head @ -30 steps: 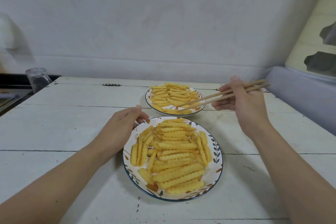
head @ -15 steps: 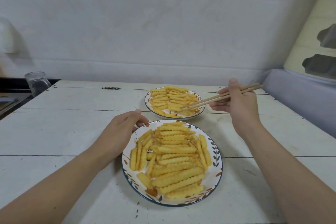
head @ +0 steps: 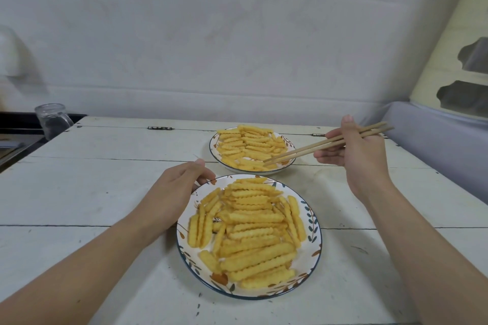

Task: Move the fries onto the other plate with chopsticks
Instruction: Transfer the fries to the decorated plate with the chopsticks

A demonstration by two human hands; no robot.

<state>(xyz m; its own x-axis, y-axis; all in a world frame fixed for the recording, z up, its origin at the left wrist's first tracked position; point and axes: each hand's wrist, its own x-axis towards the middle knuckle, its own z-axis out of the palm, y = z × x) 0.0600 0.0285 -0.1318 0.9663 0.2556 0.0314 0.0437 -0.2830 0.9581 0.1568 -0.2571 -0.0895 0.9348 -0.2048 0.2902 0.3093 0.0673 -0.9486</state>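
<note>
Two plates of crinkle fries on white plank table [head: 79,192]. Against half second ago: right hand [head: 361,155] sits slightly further right, chopsticks [head: 324,144] drawn back, tips now over near right rim of far plate [head: 214,144]; cannot tell if tips pinch fry. Right fingers curl round chopsticks. Left hand [head: 171,198] unchanged, fingers curled on far left rim of near plate [head: 315,240]. Fries [head: 253,229] heaped there; more fries [head: 250,145] on far plate. Glass mug [head: 51,120] at table's far left corner, white wall [head: 211,34] behind, grey ledge [head: 435,145] right.
</note>
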